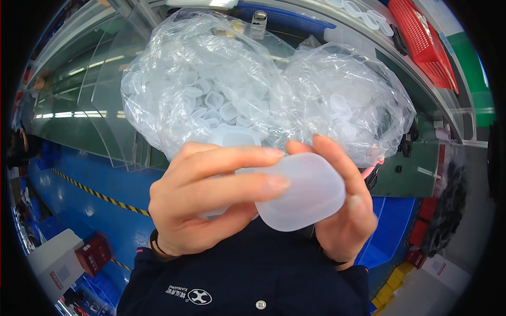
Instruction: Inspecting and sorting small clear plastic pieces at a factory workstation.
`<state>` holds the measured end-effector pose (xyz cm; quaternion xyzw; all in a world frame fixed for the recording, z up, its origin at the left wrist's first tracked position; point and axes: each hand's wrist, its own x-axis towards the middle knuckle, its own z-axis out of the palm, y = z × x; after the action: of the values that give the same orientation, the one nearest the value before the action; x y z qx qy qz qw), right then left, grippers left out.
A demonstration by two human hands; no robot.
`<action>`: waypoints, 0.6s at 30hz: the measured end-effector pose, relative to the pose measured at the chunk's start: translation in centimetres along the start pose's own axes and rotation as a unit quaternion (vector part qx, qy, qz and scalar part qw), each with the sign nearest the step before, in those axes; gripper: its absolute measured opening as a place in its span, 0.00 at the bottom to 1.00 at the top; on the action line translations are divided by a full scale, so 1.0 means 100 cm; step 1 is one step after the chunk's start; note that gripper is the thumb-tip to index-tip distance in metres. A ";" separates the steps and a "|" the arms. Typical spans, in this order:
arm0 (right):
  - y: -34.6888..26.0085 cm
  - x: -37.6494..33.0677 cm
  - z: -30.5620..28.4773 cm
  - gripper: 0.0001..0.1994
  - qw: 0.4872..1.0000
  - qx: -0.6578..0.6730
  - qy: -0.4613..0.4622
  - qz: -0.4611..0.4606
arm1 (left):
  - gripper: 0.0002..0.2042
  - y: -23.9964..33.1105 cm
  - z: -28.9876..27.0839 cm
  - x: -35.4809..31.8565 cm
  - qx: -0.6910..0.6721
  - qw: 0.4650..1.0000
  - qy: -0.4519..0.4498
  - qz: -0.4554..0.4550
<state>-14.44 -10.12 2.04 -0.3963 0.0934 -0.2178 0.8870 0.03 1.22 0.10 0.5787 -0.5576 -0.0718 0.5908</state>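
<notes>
At the near edge of a green table [400, 181], a frosted plastic piece [311, 197] tilts between two bare hands. The left hand [203, 189], partly closed, lays its fingers across the piece's left side, its thumb hidden; the right hand [348, 210], half open, cups the right rim, a hold that seemingly steadies the piece while baring its broad face. Beyond, a left bag [158, 105] of similar pieces and a right bag [379, 100] sit side by side, apparently for easy reach.

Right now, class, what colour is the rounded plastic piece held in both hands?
The plastic piece is a frosted, translucent white; the head view shows it best.
</notes>
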 end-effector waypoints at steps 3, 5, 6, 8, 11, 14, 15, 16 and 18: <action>0.005 0.000 -0.006 0.30 0.999 0.031 0.000 0.010 | 0.17 -0.003 -0.002 0.000 0.047 0.997 -0.028 0.058; 0.010 0.001 -0.010 0.31 0.997 -0.030 -0.060 -0.026 | 0.18 0.001 -0.001 -0.003 0.053 0.995 -0.032 0.072; 0.012 0.000 -0.010 0.34 0.994 -0.074 -0.057 -0.065 | 0.19 0.008 0.002 -0.008 -0.023 0.998 0.016 -0.056; 0.011 0.000 -0.011 0.38 0.986 -0.120 -0.051 -0.105 | 0.21 0.011 0.003 -0.010 -0.103 0.976 0.062 -0.181; 0.009 0.000 -0.013 0.42 0.979 -0.151 -0.086 -0.110 | 0.23 0.009 0.001 -0.007 -0.188 0.971 0.031 -0.143; 0.006 0.000 -0.013 0.46 0.976 -0.163 -0.085 -0.120 | 0.24 0.012 0.004 -0.004 -0.138 0.983 -0.008 -0.118; 0.006 0.001 -0.012 0.47 0.970 -0.179 -0.057 -0.152 | 0.22 0.013 0.011 -0.006 -0.205 0.967 0.033 -0.149; 0.007 0.001 -0.012 0.48 0.963 -0.194 -0.032 -0.183 | 0.20 0.013 0.015 -0.008 -0.268 0.943 0.075 -0.181; 0.006 0.000 -0.010 0.50 0.965 -0.188 0.005 -0.181 | 0.18 0.014 0.013 -0.010 -0.225 0.952 0.047 -0.202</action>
<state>-14.57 -10.46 0.94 -0.5650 0.0642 -0.3553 0.7419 -2.06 1.57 0.23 0.5341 -0.3700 -0.2861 0.7042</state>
